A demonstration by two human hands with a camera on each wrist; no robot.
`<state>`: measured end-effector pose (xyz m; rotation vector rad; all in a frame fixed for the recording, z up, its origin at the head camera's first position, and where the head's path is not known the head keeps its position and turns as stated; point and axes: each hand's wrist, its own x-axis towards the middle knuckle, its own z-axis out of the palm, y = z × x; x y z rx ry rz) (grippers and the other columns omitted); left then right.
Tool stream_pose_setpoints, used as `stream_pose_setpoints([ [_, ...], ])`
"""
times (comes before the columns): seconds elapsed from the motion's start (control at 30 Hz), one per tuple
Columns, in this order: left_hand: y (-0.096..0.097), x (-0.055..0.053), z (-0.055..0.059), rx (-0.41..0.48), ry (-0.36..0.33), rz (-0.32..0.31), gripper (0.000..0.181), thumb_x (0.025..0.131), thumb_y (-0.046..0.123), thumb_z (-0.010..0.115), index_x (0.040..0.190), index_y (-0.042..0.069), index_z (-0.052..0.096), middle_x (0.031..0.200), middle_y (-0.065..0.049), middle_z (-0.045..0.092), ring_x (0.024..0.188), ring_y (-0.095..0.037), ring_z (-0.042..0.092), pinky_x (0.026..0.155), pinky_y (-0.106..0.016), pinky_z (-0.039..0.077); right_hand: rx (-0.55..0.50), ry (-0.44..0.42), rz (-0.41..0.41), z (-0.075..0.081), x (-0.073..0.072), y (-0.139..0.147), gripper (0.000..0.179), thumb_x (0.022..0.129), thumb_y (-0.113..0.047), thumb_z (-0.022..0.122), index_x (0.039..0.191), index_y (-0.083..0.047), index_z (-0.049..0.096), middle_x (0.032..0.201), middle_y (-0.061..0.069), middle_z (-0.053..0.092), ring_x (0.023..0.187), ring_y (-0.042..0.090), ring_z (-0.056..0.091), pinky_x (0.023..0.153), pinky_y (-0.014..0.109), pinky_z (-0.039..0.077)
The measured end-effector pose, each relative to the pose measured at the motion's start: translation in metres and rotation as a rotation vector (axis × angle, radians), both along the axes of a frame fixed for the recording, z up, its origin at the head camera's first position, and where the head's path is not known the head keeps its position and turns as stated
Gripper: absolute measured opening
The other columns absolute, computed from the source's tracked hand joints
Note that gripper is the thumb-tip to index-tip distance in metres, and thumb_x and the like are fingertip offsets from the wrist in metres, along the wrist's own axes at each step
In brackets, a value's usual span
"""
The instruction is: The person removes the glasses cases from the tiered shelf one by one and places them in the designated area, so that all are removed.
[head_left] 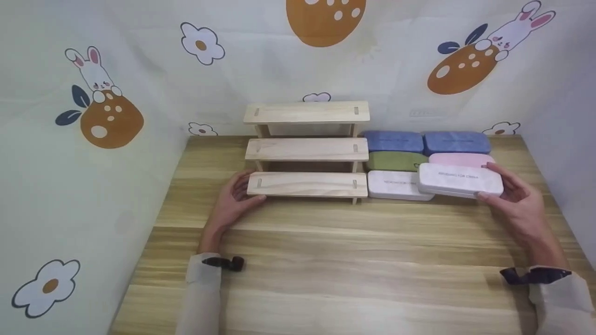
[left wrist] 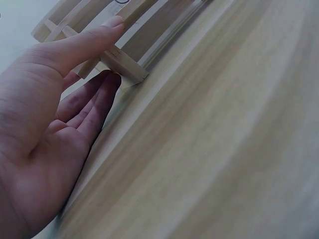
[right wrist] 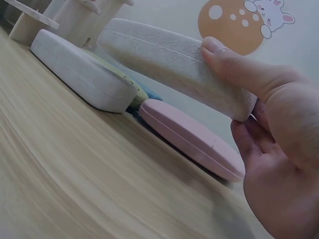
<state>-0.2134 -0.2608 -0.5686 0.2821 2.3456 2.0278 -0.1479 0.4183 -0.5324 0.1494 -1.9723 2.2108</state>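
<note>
A three-tiered wooden display stand (head_left: 307,184) stands on the table. At its left end my left hand (head_left: 233,200) grips the lowest tier, the thumb along the front edge and the fingers behind, close to a leg (left wrist: 122,64). My right hand (head_left: 524,200) pinches the right end of a white glasses case (head_left: 458,179) with printed lettering. In the right wrist view this white case is raised off the table, tilted, above a pink case (right wrist: 192,137). Another white case (head_left: 391,185) lies against the stand's right side, partly overlapped by the held one.
Behind the white cases lie a green case (head_left: 391,161) and, at the back, two blue cases (head_left: 393,142) side by side. The wood-grain table (head_left: 326,260) meets a patterned cloth wall (head_left: 251,70) at the back and sides.
</note>
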Motion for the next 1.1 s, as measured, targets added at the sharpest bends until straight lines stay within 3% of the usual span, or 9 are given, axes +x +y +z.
stream_pose_setpoints([
  [0.33, -0.002, 0.0, 0.0, -0.01, 0.0, -0.003, 0.085, 0.083, 0.016, 0.096, 0.157, 0.015, 0.054, 0.149, -0.007, 0.066, 0.139, -0.024, 0.062, 0.119, -0.028, 0.052, -0.027, -0.005, -0.02, -0.009, 0.005, 0.014, 0.073, 0.088, 0.028, 0.068, 0.156, 0.008, 0.05, 0.161, 0.005, 0.058, 0.144, 0.006, 0.056, 0.113, 0.01, 0.048],
  [0.83, -0.002, 0.0, 0.001, -0.007, -0.006, -0.003, 0.084, 0.084, 0.014, 0.095, 0.156, 0.012, 0.053, 0.148, -0.011, 0.066, 0.137, -0.024, 0.064, 0.118, -0.026, 0.053, -0.087, -0.008, -0.046, -0.018, 0.006, 0.035, 0.073, 0.09, 0.03, 0.064, 0.157, 0.007, 0.049, 0.153, 0.001, 0.066, 0.14, 0.003, 0.059, 0.111, 0.009, 0.049],
  [0.97, -0.002, 0.0, -0.001, -0.011, 0.0, -0.006, 0.084, 0.084, 0.015, 0.096, 0.156, 0.013, 0.054, 0.147, -0.011, 0.067, 0.136, -0.023, 0.065, 0.117, -0.027, 0.053, -0.052, -0.036, -0.071, -0.02, 0.007, 0.039, 0.072, 0.09, 0.027, 0.068, 0.157, 0.005, 0.05, 0.149, -0.002, 0.068, 0.137, 0.001, 0.061, 0.109, 0.007, 0.049],
  [1.1, -0.002, 0.0, -0.001, -0.006, 0.005, -0.008, 0.085, 0.083, 0.014, 0.096, 0.156, 0.013, 0.054, 0.146, -0.01, 0.068, 0.136, -0.023, 0.065, 0.118, -0.029, 0.054, 0.051, -0.096, -0.095, -0.02, 0.008, 0.042, 0.072, 0.091, 0.017, 0.076, 0.158, -0.001, 0.053, 0.152, -0.005, 0.064, 0.139, -0.002, 0.056, 0.11, 0.004, 0.045],
])
